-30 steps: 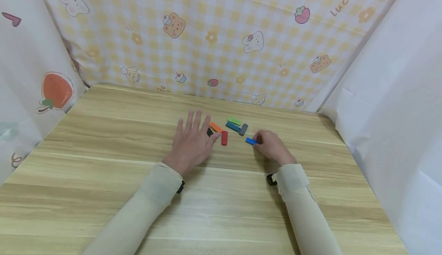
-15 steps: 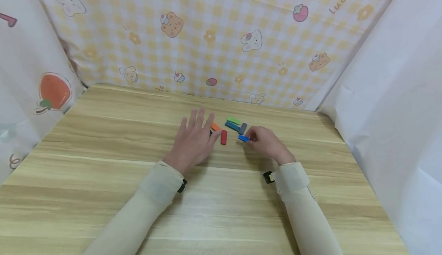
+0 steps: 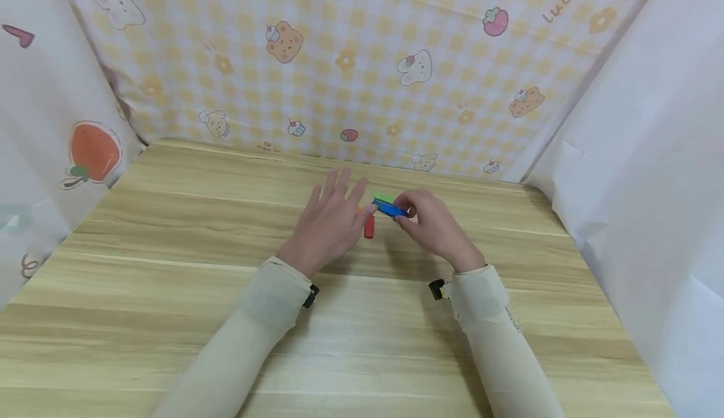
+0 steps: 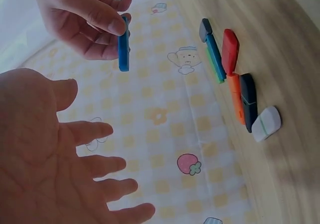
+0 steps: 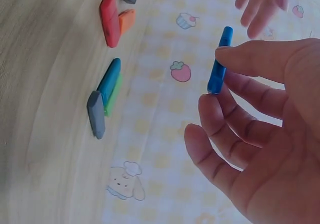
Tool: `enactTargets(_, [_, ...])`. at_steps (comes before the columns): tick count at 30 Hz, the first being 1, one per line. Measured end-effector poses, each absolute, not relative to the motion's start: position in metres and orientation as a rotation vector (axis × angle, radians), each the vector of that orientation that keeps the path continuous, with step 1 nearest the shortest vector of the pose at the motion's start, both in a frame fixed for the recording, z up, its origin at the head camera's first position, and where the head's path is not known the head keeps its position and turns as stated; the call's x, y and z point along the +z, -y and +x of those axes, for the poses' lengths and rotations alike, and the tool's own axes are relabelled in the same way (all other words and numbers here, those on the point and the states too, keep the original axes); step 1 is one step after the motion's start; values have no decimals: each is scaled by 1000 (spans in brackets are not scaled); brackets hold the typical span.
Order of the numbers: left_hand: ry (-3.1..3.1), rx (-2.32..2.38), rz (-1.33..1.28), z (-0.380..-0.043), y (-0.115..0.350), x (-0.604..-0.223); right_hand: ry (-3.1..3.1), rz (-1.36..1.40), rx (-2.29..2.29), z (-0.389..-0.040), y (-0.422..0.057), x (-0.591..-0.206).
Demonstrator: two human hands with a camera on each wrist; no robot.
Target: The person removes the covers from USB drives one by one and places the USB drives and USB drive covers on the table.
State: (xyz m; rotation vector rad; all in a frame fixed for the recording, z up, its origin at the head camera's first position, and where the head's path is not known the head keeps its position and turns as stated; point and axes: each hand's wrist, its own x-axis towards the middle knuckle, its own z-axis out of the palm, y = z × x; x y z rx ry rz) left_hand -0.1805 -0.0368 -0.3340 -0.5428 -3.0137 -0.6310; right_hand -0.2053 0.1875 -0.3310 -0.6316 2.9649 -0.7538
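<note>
My right hand [image 3: 434,229] pinches a small flat blue stick [image 5: 220,62] between thumb and fingers, raised off the table. My left hand [image 3: 330,224] hovers with spread fingers, holding nothing; in the left wrist view its thumb is apart from the blue stick [image 4: 123,47]. Below the hands lie similar small sticks: a red one [image 4: 230,52], an orange one [image 4: 236,98], a black one [image 4: 248,102] with a seam, a teal one [image 4: 214,54], a green one [image 4: 216,69] and a grey one [image 4: 205,29]. Beside the black stick lies a white piece [image 4: 267,123] with a green line.
The wooden table [image 3: 362,342] is bounded at the back by a yellow checked cloth [image 3: 351,91]. White sheets hang at the left and right [image 3: 639,185] sides. A dark strap-mounted device [image 3: 437,289] sits at the right wrist, another [image 3: 311,295] at the left.
My right hand has lifted the blue stick from the table and carried it left and toward the back. My left hand has shifted slightly right and farther back, fingers still spread.
</note>
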Motion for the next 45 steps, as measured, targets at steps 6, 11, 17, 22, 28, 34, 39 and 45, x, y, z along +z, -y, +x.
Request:
enactTargets(6, [2987, -606, -630, -183, 34, -331, -2996, -661, -765, -201, -186, -326])
enactTargets(11, [2830, -517, -754, -185, 32, -331, -3017, -694, -774, -198, -184, -324])
enactTargets(17, [2660, -462, -876, -187, 31, -331, -3032, -762, -793, -196, -182, -323])
enactTargets(22, [2520, -396, -948, -187, 36, -336, -3035, -865, -837, -194, -181, -323])
enactTargets(28, [2383, -367, -1005, -190, 42, -341, -3037, -989, -869, -193, -181, -324])
enactTargets(34, [2348, -378, -1048, -191, 42, -342, -3045, -1014, -873, -192, -180, -324])
enactTargets(39, [2335, -399, -1062, -192, 42, -342, -3048, -996, -867, -192, -179, -324])
enactTargets(45, [2318, -399, -1068, -190, 43, -341, -3046, -1004, -864, -192, -179, -323])
